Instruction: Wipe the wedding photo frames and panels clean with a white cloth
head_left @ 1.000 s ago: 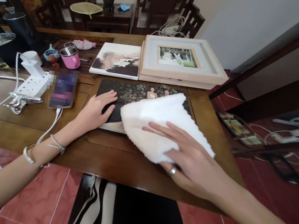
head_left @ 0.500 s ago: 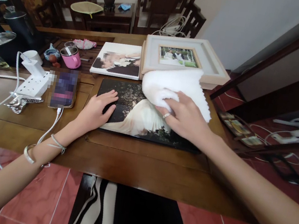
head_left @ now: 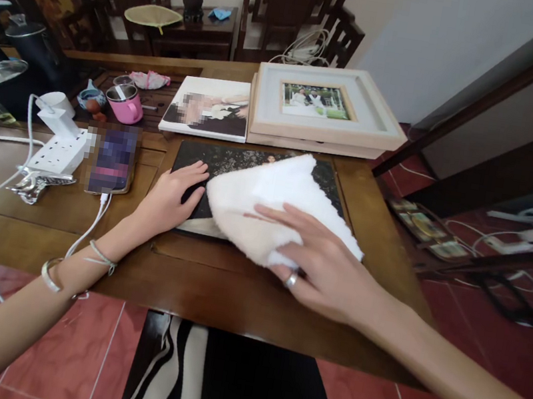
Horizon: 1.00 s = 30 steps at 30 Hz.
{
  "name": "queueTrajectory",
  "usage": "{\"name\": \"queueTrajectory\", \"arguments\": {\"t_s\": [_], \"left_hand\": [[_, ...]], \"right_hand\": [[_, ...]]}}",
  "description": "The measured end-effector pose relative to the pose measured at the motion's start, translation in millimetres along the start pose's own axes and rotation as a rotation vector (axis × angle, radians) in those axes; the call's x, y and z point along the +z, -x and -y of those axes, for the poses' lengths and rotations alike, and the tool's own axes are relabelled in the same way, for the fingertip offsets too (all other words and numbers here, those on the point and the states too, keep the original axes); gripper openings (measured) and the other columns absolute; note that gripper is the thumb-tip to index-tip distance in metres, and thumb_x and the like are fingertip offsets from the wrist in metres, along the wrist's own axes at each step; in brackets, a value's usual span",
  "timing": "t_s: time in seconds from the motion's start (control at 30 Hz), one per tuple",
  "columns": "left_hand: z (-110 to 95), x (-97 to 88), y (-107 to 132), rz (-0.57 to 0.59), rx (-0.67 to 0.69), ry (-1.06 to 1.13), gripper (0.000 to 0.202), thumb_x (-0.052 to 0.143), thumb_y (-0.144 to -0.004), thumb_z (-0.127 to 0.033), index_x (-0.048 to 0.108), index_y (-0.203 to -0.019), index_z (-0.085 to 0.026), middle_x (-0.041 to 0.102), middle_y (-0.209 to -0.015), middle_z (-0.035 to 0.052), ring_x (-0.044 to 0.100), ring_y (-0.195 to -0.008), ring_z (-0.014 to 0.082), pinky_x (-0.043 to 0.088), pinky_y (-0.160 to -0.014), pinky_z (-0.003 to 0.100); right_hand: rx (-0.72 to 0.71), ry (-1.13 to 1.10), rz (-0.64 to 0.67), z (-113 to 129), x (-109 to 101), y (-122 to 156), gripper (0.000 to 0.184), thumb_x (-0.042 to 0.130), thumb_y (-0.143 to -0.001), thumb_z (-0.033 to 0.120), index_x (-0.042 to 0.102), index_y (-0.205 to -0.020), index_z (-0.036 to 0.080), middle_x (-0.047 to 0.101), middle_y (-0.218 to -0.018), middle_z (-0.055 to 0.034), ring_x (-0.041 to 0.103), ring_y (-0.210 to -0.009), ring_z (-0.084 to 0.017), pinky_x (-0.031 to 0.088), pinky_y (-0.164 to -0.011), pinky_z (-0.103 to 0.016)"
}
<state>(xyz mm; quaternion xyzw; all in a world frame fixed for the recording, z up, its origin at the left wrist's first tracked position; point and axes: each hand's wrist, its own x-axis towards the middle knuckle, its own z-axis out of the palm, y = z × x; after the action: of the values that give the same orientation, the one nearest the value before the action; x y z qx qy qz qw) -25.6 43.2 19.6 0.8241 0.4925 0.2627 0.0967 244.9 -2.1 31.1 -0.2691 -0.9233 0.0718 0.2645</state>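
Observation:
A dark photo panel (head_left: 222,160) with a pale dress in its picture lies flat on the wooden table. Across its middle and right side spreads a white fluffy cloth (head_left: 267,193), which covers much of the picture and hangs over the near edge. My right hand (head_left: 322,262) is on the cloth, gripping a bunched part between thumb and fingers. On the panel's left end rests my left hand (head_left: 176,195), its fingers stretched out and nothing in them.
Behind the panel are a white-edged photo (head_left: 210,109) and a light wooden picture frame (head_left: 378,133) on another. To the left lie a charging phone (head_left: 114,158), a white power strip (head_left: 58,153) and a pink cup (head_left: 127,106). The table's near edge (head_left: 209,305) runs below my hands.
My right hand has pulled the cloth toward me, from the panel's far right side to its near edge. More of the picture is covered. My left hand has stayed put.

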Motion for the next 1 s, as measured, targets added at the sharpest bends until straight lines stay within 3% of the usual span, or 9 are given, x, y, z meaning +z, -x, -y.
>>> {"name": "queueTrajectory", "arguments": {"t_s": [0.2, 0.3, 0.4, 0.57, 0.77, 0.87, 1.0], "left_hand": [[-13, 20.9, 23, -0.015, 0.009, 0.012, 0.033, 0.049, -0.091, -0.023, 0.067, -0.117, -0.013, 0.061, -0.132, 0.0161, 0.052, -0.131, 0.0271, 0.041, -0.109, 0.051], [-17, 30.2, 25, -0.016, 0.003, 0.021, 0.032, 0.05, -0.091, -0.023, 0.067, -0.118, -0.015, 0.061, -0.133, 0.0147, 0.052, -0.131, 0.0273, 0.04, -0.11, 0.052], [-17, 34.7, 22, -0.02, 0.012, 0.021, 0.033, 0.05, -0.091, -0.024, 0.066, -0.118, -0.015, 0.061, -0.133, 0.0145, 0.052, -0.131, 0.0271, 0.04, -0.11, 0.052], [-3, 20.2, 9, -0.018, 0.017, 0.015, 0.033, 0.05, -0.091, -0.022, 0.067, -0.117, -0.012, 0.062, -0.132, 0.0166, 0.052, -0.13, 0.0268, 0.042, -0.109, 0.05], [4, 0.5, -12, -0.009, 0.015, 0.002, 0.033, 0.049, -0.091, -0.022, 0.066, -0.118, -0.013, 0.061, -0.133, 0.0157, 0.052, -0.131, 0.0266, 0.041, -0.109, 0.051], [7, 0.5, -10, -0.019, 0.024, 0.003, 0.033, 0.049, -0.091, -0.022, 0.067, -0.117, -0.013, 0.062, -0.132, 0.0155, 0.053, -0.13, 0.0261, 0.042, -0.108, 0.05], [13, 1.4, 8, -0.025, 0.025, 0.008, 0.032, 0.05, -0.091, -0.022, 0.067, -0.117, -0.014, 0.062, -0.132, 0.0153, 0.052, -0.13, 0.0263, 0.042, -0.108, 0.05]], "right_hand": [[0.154, 0.111, -0.041, -31, 21, -4, 0.025, 0.046, -0.092, 0.024, 0.07, -0.093, 0.017, 0.066, -0.123, -0.0178, 0.058, -0.119, -0.033, 0.046, -0.099, -0.057], [0.225, 0.136, -0.04, -43, 26, -12, 0.027, 0.046, -0.093, 0.027, 0.07, -0.099, 0.017, 0.068, -0.117, -0.0166, 0.06, -0.111, -0.035, 0.05, -0.092, -0.056], [0.232, 0.136, -0.063, -47, 30, -13, 0.027, 0.047, -0.092, 0.027, 0.07, -0.102, 0.016, 0.067, -0.12, -0.0175, 0.058, -0.117, -0.035, 0.048, -0.095, -0.057], [0.147, 0.106, -0.082, -22, 25, -6, 0.019, 0.05, -0.088, 0.018, 0.069, -0.087, 0.017, 0.064, -0.125, -0.0202, 0.055, -0.124, -0.033, 0.042, -0.104, -0.059], [0.076, 0.047, 0.01, 26, -9, 13, 0.022, 0.05, -0.084, 0.011, 0.06, -0.068, 0.021, 0.059, -0.134, -0.015, 0.047, -0.132, -0.031, 0.042, -0.106, -0.06], [0.086, 0.087, 0.014, 22, -14, 22, 0.024, 0.048, -0.086, 0.012, 0.058, -0.066, 0.023, 0.061, -0.133, -0.0138, 0.051, -0.129, -0.031, 0.047, -0.103, -0.059], [0.178, 0.22, -0.055, -5, -3, 29, 0.023, 0.045, -0.091, 0.022, 0.059, -0.073, 0.022, 0.062, -0.129, -0.016, 0.058, -0.12, -0.032, 0.05, -0.097, -0.058]]}}
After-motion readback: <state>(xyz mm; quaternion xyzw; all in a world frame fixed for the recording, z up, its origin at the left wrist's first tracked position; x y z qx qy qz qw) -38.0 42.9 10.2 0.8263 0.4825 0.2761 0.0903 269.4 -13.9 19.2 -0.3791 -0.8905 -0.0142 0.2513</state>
